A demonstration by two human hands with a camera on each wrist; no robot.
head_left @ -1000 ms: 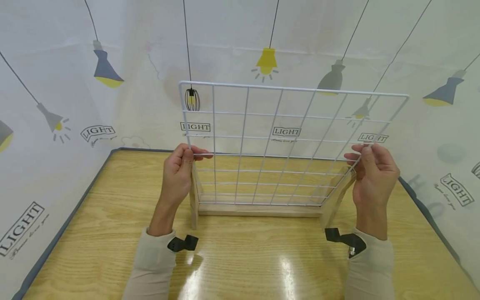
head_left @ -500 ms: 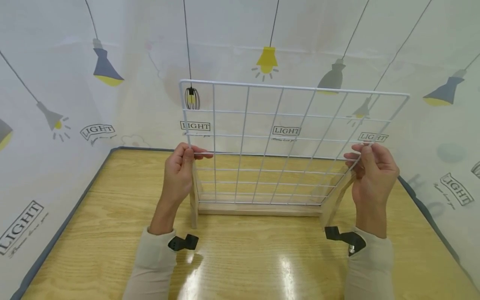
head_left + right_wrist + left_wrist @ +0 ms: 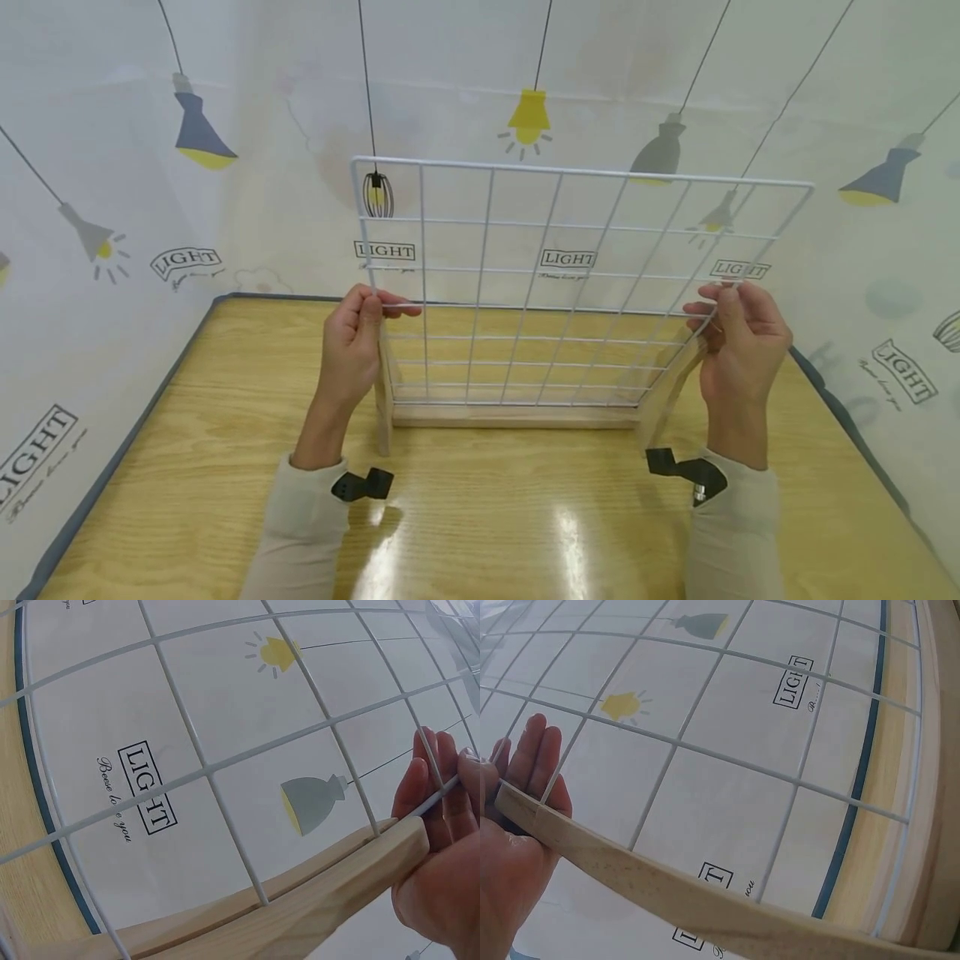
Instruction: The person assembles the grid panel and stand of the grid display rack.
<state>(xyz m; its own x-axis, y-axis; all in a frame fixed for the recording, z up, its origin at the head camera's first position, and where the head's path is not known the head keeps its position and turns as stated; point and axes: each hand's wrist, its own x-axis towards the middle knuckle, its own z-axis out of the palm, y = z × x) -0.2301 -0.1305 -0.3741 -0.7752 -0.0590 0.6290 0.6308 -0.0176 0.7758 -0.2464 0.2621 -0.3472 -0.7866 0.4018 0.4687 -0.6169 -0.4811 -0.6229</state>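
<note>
A white wire grid panel [image 3: 561, 172] stands upright in a pale wooden frame, its bottom wire along the wooden crossbar [image 3: 517, 417]. My left hand [image 3: 351, 346] pinches the grid's left edge wire between thumb and fingers, just above the left wooden upright [image 3: 385, 417]. On the opposite edge, my right hand [image 3: 742, 342] pinches the wire above the right wooden upright [image 3: 667, 396]. From the right wrist, the grid's side wire runs along a groove in the wooden side piece [image 3: 322, 911]. The left wrist view shows the left side piece [image 3: 630, 877] reaching up to the palm.
The frame stands on a wood-grain table [image 3: 480, 500]. Behind and beside it are white walls [image 3: 465, 125] printed with lamps, and a dark blue strip [image 3: 300, 297] follows the table's edge. Black camera mounts [image 3: 363, 485] sit on both sleeves.
The head view has shifted slightly. Both hands keep their hold on the grid, with no clear movement of the panel within the frame.
</note>
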